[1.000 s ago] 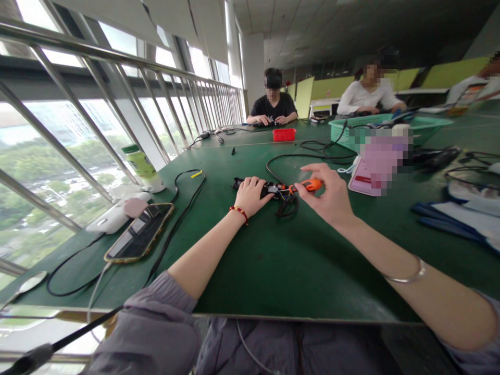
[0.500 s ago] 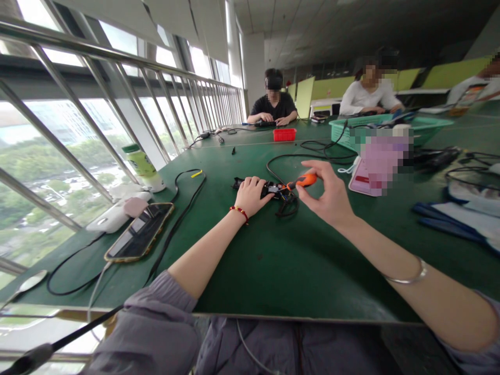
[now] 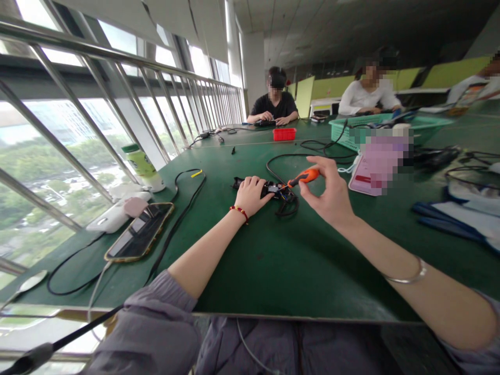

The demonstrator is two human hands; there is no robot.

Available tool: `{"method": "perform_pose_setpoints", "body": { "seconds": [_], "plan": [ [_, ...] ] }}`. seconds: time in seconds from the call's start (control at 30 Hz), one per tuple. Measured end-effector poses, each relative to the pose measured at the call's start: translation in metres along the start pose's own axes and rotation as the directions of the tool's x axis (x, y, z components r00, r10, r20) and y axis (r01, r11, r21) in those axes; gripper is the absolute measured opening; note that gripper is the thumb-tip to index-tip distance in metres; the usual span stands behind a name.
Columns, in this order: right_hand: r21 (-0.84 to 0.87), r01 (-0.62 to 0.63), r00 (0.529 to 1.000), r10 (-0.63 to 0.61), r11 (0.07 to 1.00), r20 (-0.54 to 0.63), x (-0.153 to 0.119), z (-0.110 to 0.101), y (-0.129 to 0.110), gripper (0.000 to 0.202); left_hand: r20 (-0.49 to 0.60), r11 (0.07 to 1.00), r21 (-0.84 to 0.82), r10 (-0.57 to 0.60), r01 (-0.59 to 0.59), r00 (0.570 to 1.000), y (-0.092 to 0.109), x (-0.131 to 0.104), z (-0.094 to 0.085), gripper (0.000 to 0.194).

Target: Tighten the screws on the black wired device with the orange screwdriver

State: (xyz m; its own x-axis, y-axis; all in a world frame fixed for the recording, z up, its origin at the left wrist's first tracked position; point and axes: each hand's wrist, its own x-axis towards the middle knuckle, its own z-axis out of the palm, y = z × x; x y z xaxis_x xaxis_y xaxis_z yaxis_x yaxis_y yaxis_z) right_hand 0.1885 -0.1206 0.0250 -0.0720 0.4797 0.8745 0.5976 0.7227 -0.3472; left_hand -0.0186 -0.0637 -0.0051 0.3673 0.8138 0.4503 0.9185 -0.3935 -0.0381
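A black device [image 3: 273, 189] with exposed wires lies on the green table [image 3: 269, 271]. My left hand [image 3: 250, 197] is wrapped over its left part and holds it against the tabletop. Between the thumb and fingers of my right hand [image 3: 330, 192] is the orange and black handle of a screwdriver [image 3: 305, 176]. The screwdriver slants down to the left, its tip at the open part of the device. A black cable loops beside the device; the exact contact point of the tip is too small to tell.
At the left lie a phone [image 3: 139, 232], a white power bank [image 3: 113, 212] and a green cup [image 3: 144, 167]. A red basket [image 3: 284, 135], a green basket [image 3: 429, 127] and a pink phone [image 3: 377, 166] stand farther back. Cables run across the table. Several people sit beyond.
The screwdriver handle has tilted up slightly and shifted a little right, and my right fingers have moved on it. My left hand and the device have stayed in place.
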Motion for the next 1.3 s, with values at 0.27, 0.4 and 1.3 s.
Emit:
{"method": "perform_pose_setpoints", "body": {
  "seconds": [0.27,0.4,1.3],
  "plan": [
    [-0.077,-0.204,0.975,0.21,0.976,0.076,0.004,-0.004,-0.003,0.03,0.001,1.0,-0.006,-0.009,0.009,1.0,0.0,0.001,0.002,0.043],
    [-0.058,-0.089,0.996,0.089,0.994,0.006,0.005,-0.004,-0.005,0.039,-0.003,1.0,-0.005,-0.01,0.01,1.0,0.0,0.001,0.003,0.043],
    [-0.104,-0.118,0.991,0.124,0.988,0.054,0.004,-0.005,-0.009,0.012,-0.027,0.999,0.003,-0.033,0.033,0.999,0.001,0.0,0.002,0.043]
  ]
}}
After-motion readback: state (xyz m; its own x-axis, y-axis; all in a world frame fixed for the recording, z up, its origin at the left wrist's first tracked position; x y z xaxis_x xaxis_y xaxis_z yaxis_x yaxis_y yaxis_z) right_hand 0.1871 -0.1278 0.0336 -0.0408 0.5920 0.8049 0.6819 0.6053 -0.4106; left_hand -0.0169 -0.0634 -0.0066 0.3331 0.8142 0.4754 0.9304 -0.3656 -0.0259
